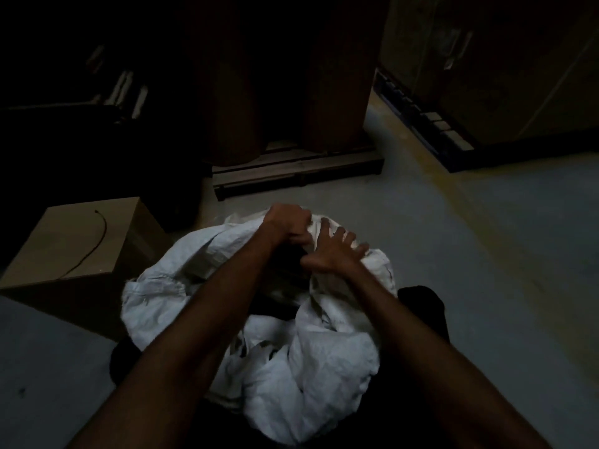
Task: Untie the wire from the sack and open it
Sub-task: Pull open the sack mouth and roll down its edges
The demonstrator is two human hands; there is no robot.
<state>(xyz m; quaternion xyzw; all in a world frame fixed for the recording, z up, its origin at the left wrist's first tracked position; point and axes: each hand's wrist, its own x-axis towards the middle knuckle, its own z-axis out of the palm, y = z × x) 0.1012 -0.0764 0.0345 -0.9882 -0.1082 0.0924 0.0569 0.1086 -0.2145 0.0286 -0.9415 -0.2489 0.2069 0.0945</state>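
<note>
A crumpled white woven sack (327, 358) stands on the floor in front of me, its mouth spread with a dark opening in the middle. My left hand (287, 223) grips the far rim of the sack in a fist. To its right, my right hand (334, 251) has its fingers spread and rests on the sack's right rim. A thin dark wire (97, 241) lies loose on top of a cardboard box to the left, apart from the sack.
The cardboard box (58, 251) sits on the floor at the left, close to the sack. A wooden pallet (298, 173) bearing tall brown rolls stands behind. Large boxes on a dark pallet (431, 124) fill the back right. Grey floor (486, 254) lies to the right.
</note>
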